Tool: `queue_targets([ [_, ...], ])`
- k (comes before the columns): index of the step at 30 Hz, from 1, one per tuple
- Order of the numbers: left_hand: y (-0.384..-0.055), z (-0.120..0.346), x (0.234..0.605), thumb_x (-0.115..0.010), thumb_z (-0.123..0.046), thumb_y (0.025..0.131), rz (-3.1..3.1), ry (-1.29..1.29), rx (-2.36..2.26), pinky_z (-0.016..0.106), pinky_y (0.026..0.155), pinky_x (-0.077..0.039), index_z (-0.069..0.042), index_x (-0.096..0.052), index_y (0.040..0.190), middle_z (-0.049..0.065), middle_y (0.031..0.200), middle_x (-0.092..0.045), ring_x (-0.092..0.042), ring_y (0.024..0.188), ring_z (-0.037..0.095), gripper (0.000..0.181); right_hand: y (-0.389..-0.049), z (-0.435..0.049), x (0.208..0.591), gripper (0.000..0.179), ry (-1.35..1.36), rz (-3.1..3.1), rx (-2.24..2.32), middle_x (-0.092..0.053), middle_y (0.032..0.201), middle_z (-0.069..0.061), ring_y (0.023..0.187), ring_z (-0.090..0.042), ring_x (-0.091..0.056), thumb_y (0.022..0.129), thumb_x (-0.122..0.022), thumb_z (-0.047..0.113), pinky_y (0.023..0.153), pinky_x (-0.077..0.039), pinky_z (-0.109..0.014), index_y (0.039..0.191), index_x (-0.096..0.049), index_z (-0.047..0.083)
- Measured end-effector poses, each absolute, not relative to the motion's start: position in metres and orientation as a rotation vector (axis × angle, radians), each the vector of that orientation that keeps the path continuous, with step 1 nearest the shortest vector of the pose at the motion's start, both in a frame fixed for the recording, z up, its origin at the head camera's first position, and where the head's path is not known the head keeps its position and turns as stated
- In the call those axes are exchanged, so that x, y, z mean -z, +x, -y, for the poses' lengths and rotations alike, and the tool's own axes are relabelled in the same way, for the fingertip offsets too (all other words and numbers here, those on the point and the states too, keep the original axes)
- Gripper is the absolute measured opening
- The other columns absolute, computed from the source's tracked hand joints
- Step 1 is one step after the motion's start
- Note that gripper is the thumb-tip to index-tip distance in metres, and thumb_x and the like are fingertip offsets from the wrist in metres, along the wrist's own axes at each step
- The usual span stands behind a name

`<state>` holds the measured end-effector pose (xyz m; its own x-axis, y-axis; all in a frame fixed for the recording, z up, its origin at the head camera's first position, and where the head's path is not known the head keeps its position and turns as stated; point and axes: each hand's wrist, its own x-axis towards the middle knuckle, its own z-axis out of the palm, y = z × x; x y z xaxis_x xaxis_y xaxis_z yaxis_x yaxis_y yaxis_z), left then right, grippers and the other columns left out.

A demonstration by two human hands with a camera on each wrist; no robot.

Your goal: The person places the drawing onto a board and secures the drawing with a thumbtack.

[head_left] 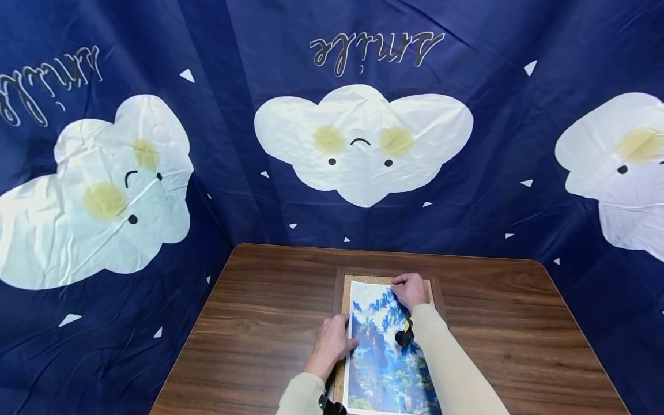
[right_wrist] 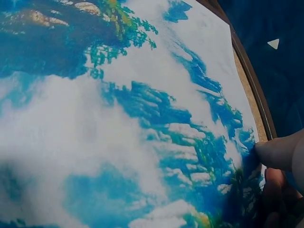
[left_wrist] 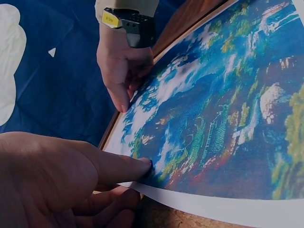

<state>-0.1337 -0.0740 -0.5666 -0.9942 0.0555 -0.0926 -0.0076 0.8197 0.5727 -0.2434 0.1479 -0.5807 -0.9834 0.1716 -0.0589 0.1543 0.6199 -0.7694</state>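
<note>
A landscape print (head_left: 376,351) of blue mountains, mist and trees, with a white border, lies over a cork-faced board (head_left: 346,288) in a wooden frame. My left hand (head_left: 331,341) pinches the print's left edge; in the left wrist view its thumb (left_wrist: 124,167) lies on the picture and the other fingers are beneath the sheet. At the far edge, toward the right corner, my right hand (head_left: 412,291) pinches the paper between thumb (right_wrist: 280,153) and curled fingers. The right forearm covers part of the print's right side.
Frame and print lie on a brown wood-grain table (head_left: 259,317). Behind and beside it hangs a dark blue curtain (head_left: 218,144) with white clouds and upside-down lettering. A black wrist camera (head_left: 403,335) on the right wrist sits above the print.
</note>
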Motion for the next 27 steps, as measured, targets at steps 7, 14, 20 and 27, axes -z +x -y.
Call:
queue_targets([
  [7, -0.135, 0.075, 0.565, -0.094, -0.020, 0.079, -2.900, 0.059, -0.917, 0.056, 0.093, -0.057, 0.004, -0.068, 0.132, 0.025, 0.121, -0.073, -0.068, 0.112, 0.046, 0.064, -0.240, -0.154, 0.579, 0.015, -0.189, 2.821, -1.377, -0.076, 0.103, -0.014, 0.092, -0.029, -0.067, 0.090, -0.081, 0.006, 0.083, -0.058, -0.049, 0.104, -0.083, 0.003],
  [14, -0.136, 0.077, 0.565, -0.093, -0.022, 0.080, -2.896, 0.058, -0.934, 0.055, 0.091, -0.057, 0.001, -0.069, 0.133, 0.023, 0.119, -0.073, -0.069, 0.110, 0.045, 0.062, -0.234, -0.162, 0.569, 0.031, -0.191, 2.898, -1.378, -0.071, 0.094, -0.008, 0.087, -0.025, -0.062, 0.090, -0.082, 0.006, 0.085, -0.057, -0.048, 0.120, -0.077, 0.000],
  [20, -0.137, 0.077, 0.565, -0.091, -0.023, 0.082, -2.883, 0.043, -0.940, 0.055, 0.091, -0.057, 0.001, -0.070, 0.131, 0.025, 0.119, -0.073, -0.069, 0.110, 0.044, 0.059, -0.225, -0.170, 0.564, 0.042, -0.132, 2.909, -1.407, -0.069, 0.102, -0.012, 0.091, -0.027, -0.061, 0.089, -0.081, 0.005, 0.088, -0.055, -0.049, 0.130, -0.070, -0.003],
  [27, -0.137, 0.078, 0.564, -0.089, -0.026, 0.085, -2.843, 0.006, -0.963, 0.057, 0.098, -0.054, 0.002, -0.068, 0.134, 0.026, 0.128, -0.069, -0.065, 0.119, 0.046, 0.060, -0.212, -0.179, 0.567, 0.047, -0.120, 2.915, -1.358, -0.071, 0.111, -0.015, 0.100, -0.029, -0.063, 0.089, -0.082, 0.009, 0.094, -0.053, -0.054, 0.134, -0.069, 0.001],
])
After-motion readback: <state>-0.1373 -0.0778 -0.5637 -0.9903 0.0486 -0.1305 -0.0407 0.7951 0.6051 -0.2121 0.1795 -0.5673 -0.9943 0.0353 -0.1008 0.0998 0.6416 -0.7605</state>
